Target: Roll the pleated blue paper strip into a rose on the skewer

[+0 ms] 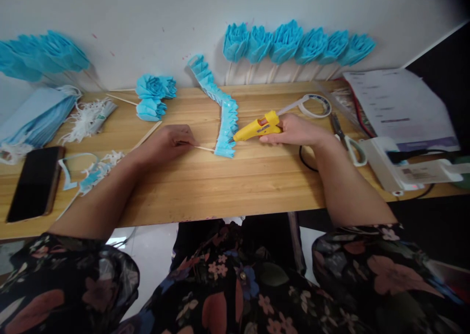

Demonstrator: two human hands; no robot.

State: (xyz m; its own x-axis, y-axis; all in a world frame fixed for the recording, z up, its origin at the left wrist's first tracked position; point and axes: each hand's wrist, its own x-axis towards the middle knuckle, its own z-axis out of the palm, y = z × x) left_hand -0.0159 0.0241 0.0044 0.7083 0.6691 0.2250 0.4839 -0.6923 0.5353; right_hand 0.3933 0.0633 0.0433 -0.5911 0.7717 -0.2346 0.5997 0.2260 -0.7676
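Observation:
A long pleated strip of blue material (229,112) lies bent on the wooden table, its far end leaning on the wall. My left hand (178,140) pinches a thin wooden stick (204,149), whose tip touches the near end of the strip. In my right hand (292,130) is a yellow glue gun (259,127), with its nozzle at the strip's right edge close to that near end. A clear glue stick (293,105) juts from the back of the gun. Part of the wooden stick is hidden under my left hand.
Blue flowers on sticks (286,42) lean on the wall, with more at far left. Loose blue flowers (151,96), face masks (40,113) and a phone (35,183) lie left. Tape (315,106), scissors (347,140), papers (400,106) and a white power strip (385,170) are right.

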